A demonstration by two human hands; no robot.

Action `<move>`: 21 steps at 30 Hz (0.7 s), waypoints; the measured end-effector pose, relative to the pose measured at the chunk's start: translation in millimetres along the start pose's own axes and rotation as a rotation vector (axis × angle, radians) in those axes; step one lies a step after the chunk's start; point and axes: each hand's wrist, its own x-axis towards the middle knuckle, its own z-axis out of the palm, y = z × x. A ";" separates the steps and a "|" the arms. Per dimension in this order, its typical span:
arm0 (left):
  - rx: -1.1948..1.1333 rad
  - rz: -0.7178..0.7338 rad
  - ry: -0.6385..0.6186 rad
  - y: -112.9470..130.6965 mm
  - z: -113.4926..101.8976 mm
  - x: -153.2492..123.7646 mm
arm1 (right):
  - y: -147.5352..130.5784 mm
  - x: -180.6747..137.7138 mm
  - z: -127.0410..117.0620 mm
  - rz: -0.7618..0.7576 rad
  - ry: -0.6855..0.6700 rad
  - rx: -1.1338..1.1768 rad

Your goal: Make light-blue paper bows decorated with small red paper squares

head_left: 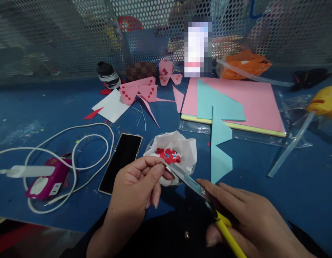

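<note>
My right hand (243, 215) grips a pair of scissors (191, 182) with yellow handles. The blades point up and left, toward the fingertips of my left hand (141, 182). Those fingers are pinched together at the scissor tips; whatever sits between them is too small to make out. Just behind them is a bowl lined with white paper (188, 147), and in it lie small red paper pieces (168, 154) with a little blue among them. A light-blue paper strip with a zigzag edge (219, 157) lies to the right of the bowl.
Pink sheets (258, 104) in a plastic sleeve lie behind, beside pink paper cutouts (139, 89). On the left are a black phone (121, 161), a purple device (49, 182) and a looped white cable (112, 138). A yellow glue gun (323, 104) is at right; perforated metal (155, 39) rises behind.
</note>
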 end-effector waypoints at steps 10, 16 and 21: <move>0.007 0.001 0.005 -0.8 0.2 0.9 | -0.3 0.6 -0.4 0.010 0.018 -0.006; 0.010 -0.006 0.002 -0.3 0.2 1.2 | -2.0 3.0 -0.4 0.012 0.037 -0.022; 0.025 -0.009 0.009 1.5 0.2 1.1 | -3.5 3.0 -0.9 0.011 0.084 -0.037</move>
